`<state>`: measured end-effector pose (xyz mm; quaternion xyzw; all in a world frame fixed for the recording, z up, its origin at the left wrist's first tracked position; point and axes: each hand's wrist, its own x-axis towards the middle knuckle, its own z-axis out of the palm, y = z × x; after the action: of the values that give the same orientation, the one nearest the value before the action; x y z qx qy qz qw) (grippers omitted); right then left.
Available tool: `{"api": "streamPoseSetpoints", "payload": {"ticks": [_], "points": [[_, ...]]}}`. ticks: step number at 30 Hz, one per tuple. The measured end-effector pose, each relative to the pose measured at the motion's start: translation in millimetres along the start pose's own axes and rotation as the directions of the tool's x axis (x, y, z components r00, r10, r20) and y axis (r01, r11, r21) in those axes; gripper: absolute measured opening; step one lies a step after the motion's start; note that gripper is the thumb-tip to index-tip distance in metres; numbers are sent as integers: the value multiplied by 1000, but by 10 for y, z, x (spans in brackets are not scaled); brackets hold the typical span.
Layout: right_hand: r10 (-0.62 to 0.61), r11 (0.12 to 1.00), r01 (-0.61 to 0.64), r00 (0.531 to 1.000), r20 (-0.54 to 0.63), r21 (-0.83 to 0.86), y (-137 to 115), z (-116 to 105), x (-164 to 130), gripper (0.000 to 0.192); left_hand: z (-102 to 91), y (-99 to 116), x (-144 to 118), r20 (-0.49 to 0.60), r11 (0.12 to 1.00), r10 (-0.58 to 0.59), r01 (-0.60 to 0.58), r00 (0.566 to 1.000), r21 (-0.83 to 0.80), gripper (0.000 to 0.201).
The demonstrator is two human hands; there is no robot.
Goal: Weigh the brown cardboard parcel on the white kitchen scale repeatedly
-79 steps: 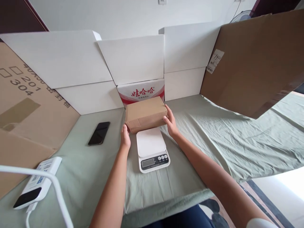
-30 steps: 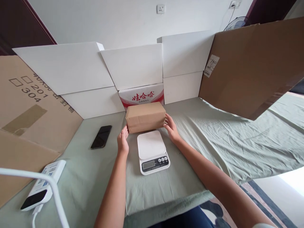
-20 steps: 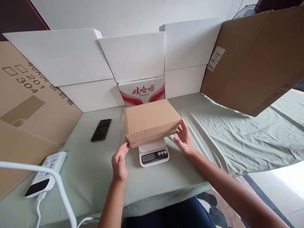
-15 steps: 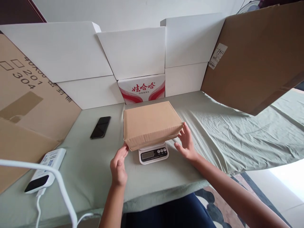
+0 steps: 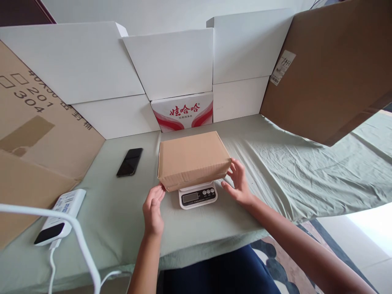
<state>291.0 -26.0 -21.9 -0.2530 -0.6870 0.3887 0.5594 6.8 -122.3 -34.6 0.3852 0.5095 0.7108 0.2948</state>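
A closed brown cardboard box (image 5: 194,157) sits over a small white kitchen scale (image 5: 198,198) and hides most of it. Only the scale's front panel shows, with a blank-looking display and several round buttons. My left hand (image 5: 153,210) is at the box's near left corner, its curled fingers against the lower edge and partly hidden. At the near right corner, my right hand (image 5: 239,181) has its fingertips on the box's side, with the thumb apart from the cardboard. Between them, the two hands hold the box.
A black phone (image 5: 130,162) lies left of the box. A white power strip (image 5: 61,216) and a white cable (image 5: 82,245) occupy the left front. White boxes (image 5: 174,65) wall the back; large cartons flank the left (image 5: 33,134) and right (image 5: 327,73). Green cloth (image 5: 122,224) covers the table.
The box's right end has shifted slightly left and looks lower over the scale. My right hand has moved a little left with it. The whole view has tilted slightly.
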Motion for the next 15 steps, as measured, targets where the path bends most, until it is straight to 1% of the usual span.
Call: {"api": "streamPoseSetpoints", "payload": {"ticks": [3,5,7,10,12,15], "points": [[-26,999,26,1000,6,-23,5,-6,8,68,20,20,7,-17,1000,-3,3,1000,-4,64],[-35,998,35,999,-3,-42,-6,-19,16,69,39,47,11,-55,999,30,-33,998,-39,63],[-45,997,43,998,-32,-58,-30,-39,32,71,53,71,18,-93,993,76,-83,993,-81,59],[-58,997,52,994,-90,-65,-73,-72,66,73,57,79,30,-103,987,106,-117,989,-111,56],[-54,997,49,993,-103,-55,-84,-87,81,71,50,60,35,-92,989,89,-99,992,-110,59],[-20,999,17,998,-68,-37,-52,-96,63,70,31,3,22,-35,997,28,-30,999,-68,68]]}}
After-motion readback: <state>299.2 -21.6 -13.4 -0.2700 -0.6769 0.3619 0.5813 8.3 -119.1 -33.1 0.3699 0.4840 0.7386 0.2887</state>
